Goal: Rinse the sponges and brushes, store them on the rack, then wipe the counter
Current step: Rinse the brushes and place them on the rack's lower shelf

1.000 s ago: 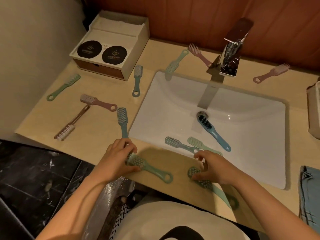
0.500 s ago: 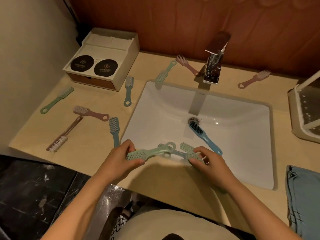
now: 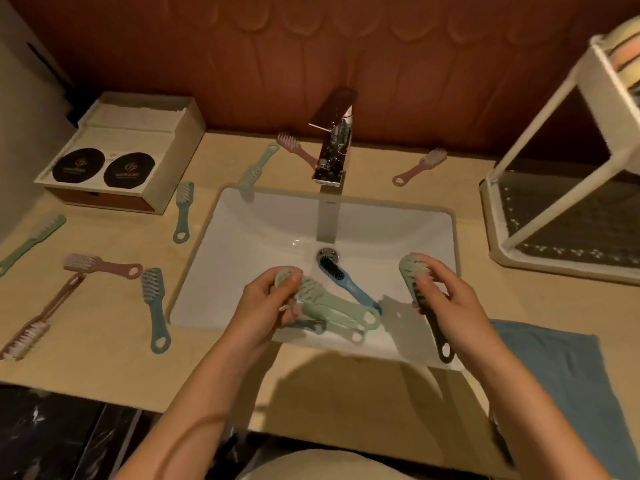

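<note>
My left hand (image 3: 268, 301) grips a light green brush (image 3: 332, 304) by its bristle head over the white sink (image 3: 433, 230), handle pointing right. My right hand (image 3: 446, 299) holds a second green brush (image 3: 410, 268) by its head, its dark handle (image 3: 440, 341) hanging toward the sink's front edge. A blue brush (image 3: 346, 282) lies in the basin by the drain, with another brush partly hidden under my left hand. Several more brushes lie on the counter: teal (image 3: 154, 306), pink (image 3: 100, 265), brown (image 3: 41, 317), green (image 3: 31, 244).
The faucet (image 3: 332, 147) stands behind the basin, no water running. A white rack (image 3: 540, 216) sits at the right with sponges (image 3: 623, 46) on its top shelf. A blue cloth (image 3: 571, 382) lies at the front right. A box (image 3: 121, 157) sits at the back left.
Both hands lifted green brushes off the counter's front edge and carried them out over the basin. My right hand moved to the right. The camera tilted up, bringing the rack into view.
</note>
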Demonstrator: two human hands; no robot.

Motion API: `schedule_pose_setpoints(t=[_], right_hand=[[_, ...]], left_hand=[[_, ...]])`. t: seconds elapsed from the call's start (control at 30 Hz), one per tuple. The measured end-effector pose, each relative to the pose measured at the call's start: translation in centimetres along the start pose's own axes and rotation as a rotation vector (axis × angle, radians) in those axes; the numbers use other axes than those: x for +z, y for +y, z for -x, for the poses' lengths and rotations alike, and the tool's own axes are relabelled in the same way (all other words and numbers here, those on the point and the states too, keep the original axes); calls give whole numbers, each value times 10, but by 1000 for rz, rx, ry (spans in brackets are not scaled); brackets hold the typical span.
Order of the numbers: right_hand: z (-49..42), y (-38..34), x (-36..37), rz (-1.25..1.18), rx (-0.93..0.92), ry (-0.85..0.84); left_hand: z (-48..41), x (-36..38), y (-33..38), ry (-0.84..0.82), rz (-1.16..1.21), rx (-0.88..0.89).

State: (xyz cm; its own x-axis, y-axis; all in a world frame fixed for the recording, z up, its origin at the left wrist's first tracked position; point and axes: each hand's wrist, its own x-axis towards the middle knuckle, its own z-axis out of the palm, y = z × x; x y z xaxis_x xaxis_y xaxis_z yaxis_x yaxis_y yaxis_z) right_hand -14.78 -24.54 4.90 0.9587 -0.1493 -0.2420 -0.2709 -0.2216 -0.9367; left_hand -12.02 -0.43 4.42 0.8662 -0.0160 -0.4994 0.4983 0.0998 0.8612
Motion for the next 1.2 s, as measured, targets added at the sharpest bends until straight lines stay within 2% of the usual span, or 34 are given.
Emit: schedule_pose_setpoints(t=[0.17, 0.33, 0.43, 0.6, 0.77, 0.9, 1.2], right_hand=[[2, 4, -52, -52, -17, 123], [-5, 15, -107, -36, 17, 339], [-14, 24, -143, 60, -7, 446], [-40, 45, -195, 322, -58, 464], [-81, 68, -228, 560, -23, 435], [-104, 71, -233, 672, -3, 276], [-122, 75, -222, 672, 75, 4]], left_hand=[[-6, 49, 1, 1, 171, -137], [-19, 98, 0, 39, 253, -175], [-28, 125, 1, 66, 226, -184], [-36, 168, 5, 81, 274, -228], [-41, 193, 2, 63, 276, -245], [-39, 205, -5, 84, 267, -251], [-36, 223, -9, 65, 239, -253]])
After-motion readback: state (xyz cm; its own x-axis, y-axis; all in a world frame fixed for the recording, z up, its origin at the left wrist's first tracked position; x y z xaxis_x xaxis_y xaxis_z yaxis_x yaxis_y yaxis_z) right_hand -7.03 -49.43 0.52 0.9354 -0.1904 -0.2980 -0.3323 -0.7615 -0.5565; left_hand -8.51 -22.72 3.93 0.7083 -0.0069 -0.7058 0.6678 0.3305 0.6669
